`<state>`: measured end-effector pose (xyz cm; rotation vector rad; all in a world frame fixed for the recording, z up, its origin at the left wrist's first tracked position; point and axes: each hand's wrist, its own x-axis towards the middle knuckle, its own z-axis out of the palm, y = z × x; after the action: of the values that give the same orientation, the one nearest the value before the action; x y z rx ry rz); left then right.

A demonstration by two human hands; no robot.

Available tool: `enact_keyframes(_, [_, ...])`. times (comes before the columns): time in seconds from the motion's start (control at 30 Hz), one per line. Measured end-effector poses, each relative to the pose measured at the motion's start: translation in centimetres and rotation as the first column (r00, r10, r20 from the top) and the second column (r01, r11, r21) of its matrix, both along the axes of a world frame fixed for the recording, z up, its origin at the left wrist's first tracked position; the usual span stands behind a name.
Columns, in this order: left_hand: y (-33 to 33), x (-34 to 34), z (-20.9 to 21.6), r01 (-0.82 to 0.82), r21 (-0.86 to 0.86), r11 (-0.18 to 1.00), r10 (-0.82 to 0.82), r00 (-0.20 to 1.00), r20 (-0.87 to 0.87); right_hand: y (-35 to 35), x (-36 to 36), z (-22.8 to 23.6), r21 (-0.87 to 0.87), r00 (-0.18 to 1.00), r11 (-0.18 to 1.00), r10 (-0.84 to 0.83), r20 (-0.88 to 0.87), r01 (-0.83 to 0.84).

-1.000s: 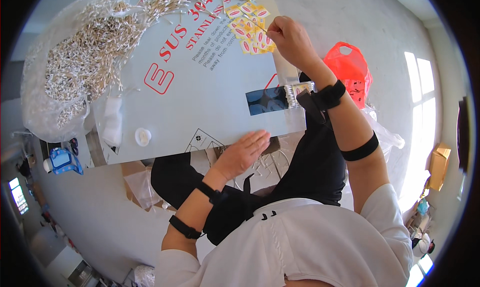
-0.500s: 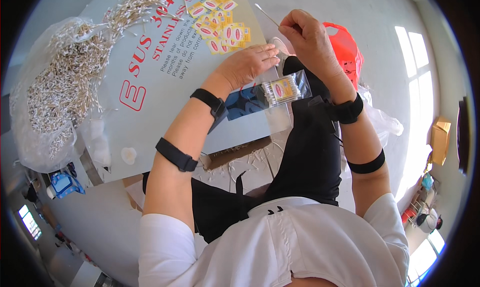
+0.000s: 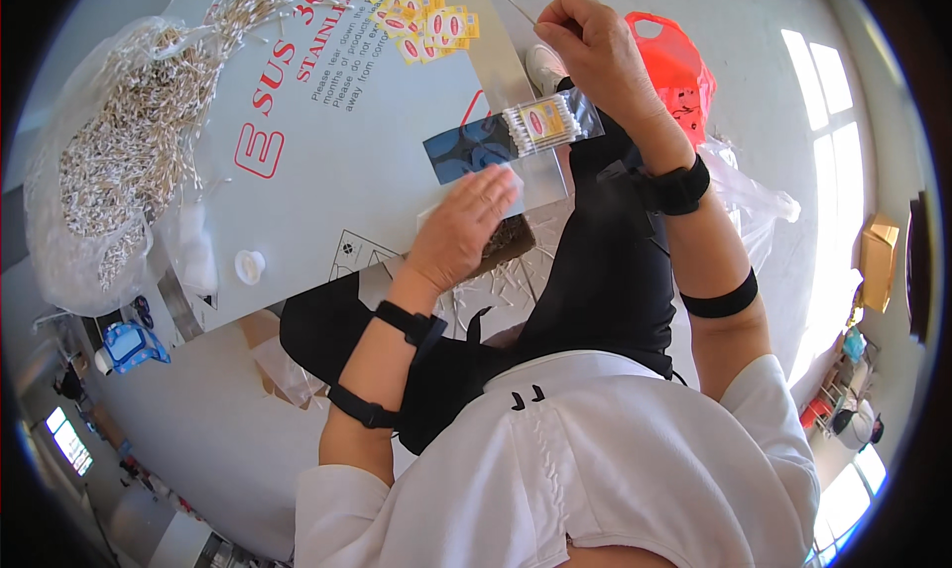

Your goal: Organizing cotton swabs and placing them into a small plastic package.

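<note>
My right hand (image 3: 600,57) is raised past the table's right edge, thumb and fingers pinched on a single cotton swab (image 3: 512,1) that points up and left. Over the table's near edge my left hand (image 3: 458,229) lies flat with fingers stretched out. Something pale and translucent shows at its fingertips; I cannot tell what it is. Just beyond that hand, a clear bag of cotton swabs (image 3: 543,124) with a yellow card lies at the table's right edge, beside a dark blue picture sheet (image 3: 460,152). Neither hand touches the bag.
A large plastic bag of loose cotton swabs (image 3: 129,162) spills over the table's left side. Yellow cards (image 3: 436,23) are scattered at the far edge. A small white lid (image 3: 250,267) sits near left. Below the edge stands a cardboard box (image 3: 516,241); a red plastic bag (image 3: 679,77) is at right.
My left hand has moved from beyond the swab bag back toward me, to the table's near edge. My right hand, still pinching the swab, has shifted slightly up and left.
</note>
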<state>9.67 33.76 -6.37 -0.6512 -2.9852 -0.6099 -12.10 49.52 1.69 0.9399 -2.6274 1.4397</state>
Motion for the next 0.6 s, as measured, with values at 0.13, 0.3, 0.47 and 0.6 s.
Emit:
enact_keyframes(0.13, [3.4, 5.3, -0.7, 0.122, 0.310, 0.943, -0.147, 0.988, 0.056, 0.5, 2.4, 0.6, -0.046, 0.998, 0.997, -0.063, -0.010, 0.062])
enact_keyframes(0.3, [1.7, -1.8, 2.2, -0.120, 0.433, 0.894, 0.206, 0.966, -0.156, 2.4, 3.0, 1.2, -0.088, 0.995, 0.993, -0.077, 0.065, 0.083])
enact_keyframes(0.47, [5.3, 1.6, -1.4, 0.108, 0.360, 0.927, -0.075, 0.992, -0.104, 3.4, 3.4, 1.2, -0.111, 0.993, 0.988, -0.104, 0.047, 0.109])
enact_keyframes(0.6, [5.3, 3.3, 1.0, 0.059, 0.551, 0.832, -0.125, 0.989, 0.082, 5.6, 3.2, 1.4, -0.113, 0.987, 0.984, -0.125, 0.097, 0.135])
